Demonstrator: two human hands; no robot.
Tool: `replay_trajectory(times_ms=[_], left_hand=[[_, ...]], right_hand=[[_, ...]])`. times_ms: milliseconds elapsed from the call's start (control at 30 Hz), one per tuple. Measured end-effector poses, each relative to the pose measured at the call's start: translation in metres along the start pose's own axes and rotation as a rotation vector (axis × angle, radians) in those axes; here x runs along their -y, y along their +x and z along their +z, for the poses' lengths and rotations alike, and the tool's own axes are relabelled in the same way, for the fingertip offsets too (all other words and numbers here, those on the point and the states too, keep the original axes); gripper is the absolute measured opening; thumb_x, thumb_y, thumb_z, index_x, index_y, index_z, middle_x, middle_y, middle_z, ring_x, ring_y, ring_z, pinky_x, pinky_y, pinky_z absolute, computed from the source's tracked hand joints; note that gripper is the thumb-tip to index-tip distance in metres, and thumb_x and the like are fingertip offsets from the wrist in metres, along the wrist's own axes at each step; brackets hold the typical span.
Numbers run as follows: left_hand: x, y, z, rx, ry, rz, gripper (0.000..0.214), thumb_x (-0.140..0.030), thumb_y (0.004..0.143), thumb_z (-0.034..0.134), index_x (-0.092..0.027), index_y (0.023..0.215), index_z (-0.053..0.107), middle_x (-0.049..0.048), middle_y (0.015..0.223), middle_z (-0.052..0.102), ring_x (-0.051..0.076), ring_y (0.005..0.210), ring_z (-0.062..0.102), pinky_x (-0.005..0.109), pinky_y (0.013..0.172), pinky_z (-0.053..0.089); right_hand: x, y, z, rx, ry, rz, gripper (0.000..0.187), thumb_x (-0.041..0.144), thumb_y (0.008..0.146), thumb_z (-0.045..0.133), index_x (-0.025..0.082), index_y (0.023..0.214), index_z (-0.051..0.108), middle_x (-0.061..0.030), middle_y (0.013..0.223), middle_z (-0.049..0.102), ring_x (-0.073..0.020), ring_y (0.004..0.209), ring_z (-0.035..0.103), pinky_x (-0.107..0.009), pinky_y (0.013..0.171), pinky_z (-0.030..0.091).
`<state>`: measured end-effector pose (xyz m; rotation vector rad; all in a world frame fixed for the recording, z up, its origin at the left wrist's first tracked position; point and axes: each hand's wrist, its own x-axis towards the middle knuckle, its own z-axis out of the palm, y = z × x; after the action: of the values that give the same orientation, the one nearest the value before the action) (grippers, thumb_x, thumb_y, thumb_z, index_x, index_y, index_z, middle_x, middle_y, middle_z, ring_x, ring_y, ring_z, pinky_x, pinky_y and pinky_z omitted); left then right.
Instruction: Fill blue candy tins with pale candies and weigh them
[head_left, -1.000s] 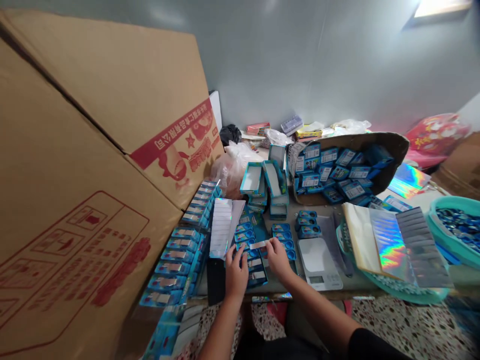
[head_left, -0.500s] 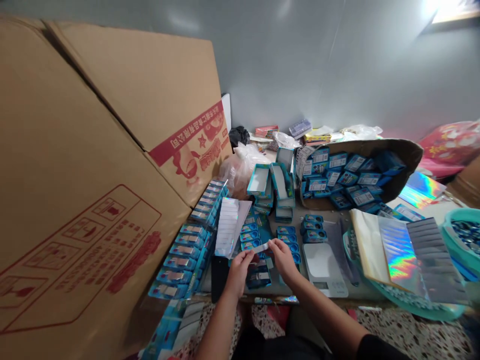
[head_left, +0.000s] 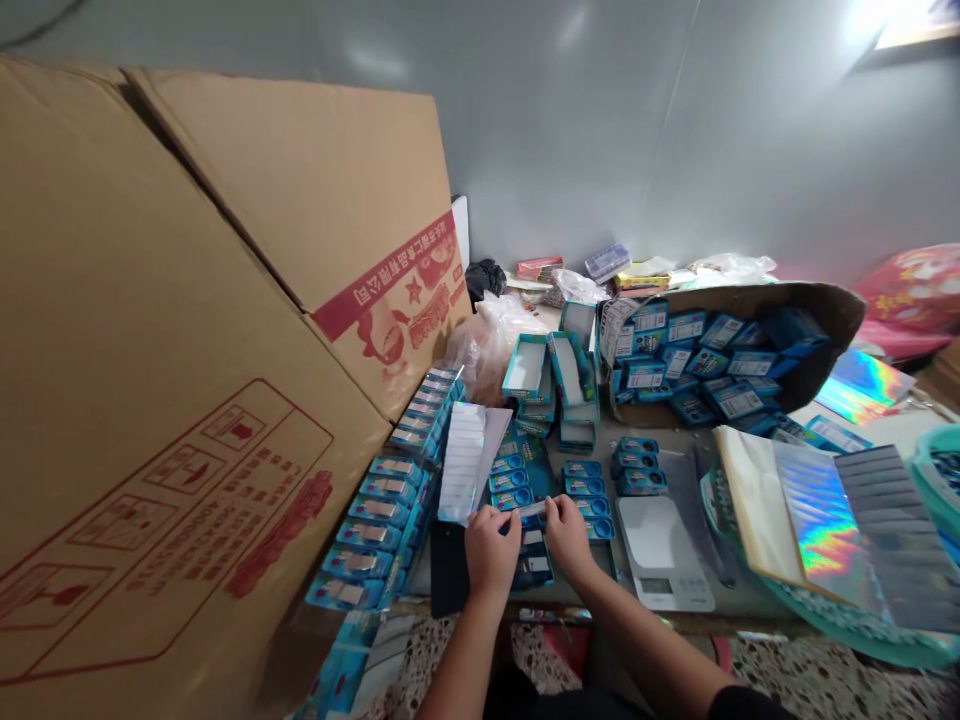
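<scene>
A narrow whitish strip (head_left: 533, 509) is stretched between my two hands over the small blue boxes. My left hand (head_left: 491, 548) pinches its left end, and my right hand (head_left: 568, 535) pinches the right end. Just beyond the strip stand small blue boxes with round openings (head_left: 511, 479), and a second row of such boxes (head_left: 587, 487) is to the right. A dark blue box (head_left: 534, 562) lies partly hidden beneath my hands. Left of them rests a stack of silvery strip sheets (head_left: 463, 455).
A large brown carton (head_left: 225, 420) rises on the left, beside rows of blue packs (head_left: 366, 535). On the right are a white scale (head_left: 654, 535), a carton lying on its side (head_left: 844, 310) with many blue boxes, and a turquoise basket (head_left: 810, 620) under shiny sheets.
My view has shifted slightly, so the scene sits lower and further right. My left hand's fingers have curled more over the strip's end; both hands still hold it.
</scene>
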<state>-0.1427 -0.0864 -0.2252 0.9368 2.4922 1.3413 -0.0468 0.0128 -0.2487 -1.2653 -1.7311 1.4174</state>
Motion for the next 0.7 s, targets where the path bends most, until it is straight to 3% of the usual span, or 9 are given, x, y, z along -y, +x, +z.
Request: replay_trajectory(times_ms=[267,333,433,567,700], left_hand=[[0.009,0.0,0.008,-0.018,-0.024,-0.027,0.025,-0.041,0.079,0.062,-0.022,0.068,0.074,0.0071,0.075,0.062,0.024,0.079,0.06,0.038,0.08,0.049],[0.013,0.0,0.01,-0.045,-0.049,-0.073,0.024,-0.041,0.076,0.064,-0.02,0.081,0.075,0.007,0.08,0.063,0.024,0.08,0.061,0.038,0.079,0.051],[0.023,-0.001,0.014,-0.11,-0.086,-0.184,0.04,-0.045,0.07,0.066,-0.016,0.098,0.07,0.0061,0.082,0.062,0.023,0.073,0.061,0.038,0.071,0.053],[0.034,-0.004,0.013,-0.119,-0.149,-0.268,0.044,-0.053,0.072,0.062,-0.016,0.094,0.066,0.0033,0.074,0.06,0.021,0.065,0.061,0.037,0.064,0.054],[0.039,-0.008,0.01,-0.11,-0.195,-0.281,0.046,-0.057,0.076,0.056,-0.016,0.097,0.064,0.0061,0.079,0.063,0.024,0.071,0.064,0.039,0.067,0.056]], right_hand=[[-0.014,0.002,0.007,-0.006,-0.019,0.067,0.035,0.052,0.084,0.049,0.026,0.061,0.048,-0.0049,0.061,0.058,-0.0244,0.064,0.055,-0.034,0.062,0.04],[-0.015,0.001,0.009,0.003,-0.019,0.099,0.037,0.05,0.084,0.055,0.025,0.058,0.047,-0.0032,0.06,0.057,-0.0229,0.064,0.055,-0.033,0.061,0.041],[-0.019,0.0,0.014,0.034,-0.013,0.172,0.039,0.043,0.086,0.063,0.022,0.058,0.048,0.0013,0.057,0.054,-0.0177,0.06,0.055,-0.03,0.061,0.043],[-0.025,0.003,0.018,0.042,0.018,0.265,0.027,0.034,0.091,0.068,0.016,0.073,0.057,0.0022,0.069,0.061,-0.0134,0.065,0.06,-0.028,0.067,0.05],[-0.025,0.001,0.023,0.029,0.076,0.256,0.023,0.036,0.086,0.071,0.015,0.083,0.062,-0.0036,0.081,0.068,-0.0173,0.074,0.066,-0.033,0.071,0.055]])
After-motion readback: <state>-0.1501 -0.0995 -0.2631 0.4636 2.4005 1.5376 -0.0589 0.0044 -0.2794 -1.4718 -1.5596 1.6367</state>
